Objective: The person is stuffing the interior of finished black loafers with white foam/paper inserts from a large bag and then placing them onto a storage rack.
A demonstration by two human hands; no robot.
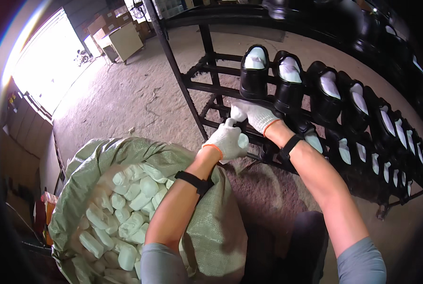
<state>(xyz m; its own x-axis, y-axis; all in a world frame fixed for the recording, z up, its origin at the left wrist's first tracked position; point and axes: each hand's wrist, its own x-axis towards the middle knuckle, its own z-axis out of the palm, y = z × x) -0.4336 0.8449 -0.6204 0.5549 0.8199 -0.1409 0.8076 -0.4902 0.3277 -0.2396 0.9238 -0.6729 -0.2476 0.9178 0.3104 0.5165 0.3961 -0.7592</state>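
White knitted gloves with orange cuffs cover both hands. My left hand [224, 140] is closed, with a white shoe insert [243, 140] sticking out of its palm side. Just above it, my right hand [259, 117] closes on another white shoe insert [238, 113] at the left end of the rack's lower tier. A dark shape beneath the fingers is mostly hidden, and I cannot tell whether it is a shoe. On the tier above stand several black shoes [254, 81] with white inserts in their openings. Further black shoes [344, 150] with white inserts line the lower tier to the right.
At lower left a pale green woven sack [216, 236] stands open, with many white inserts [135, 196] inside. The black metal rack [180, 80] spans the right side. Beyond it are concrete floor, a cream desk [125, 43], cardboard boxes [105, 23] and a bright doorway [50, 59].
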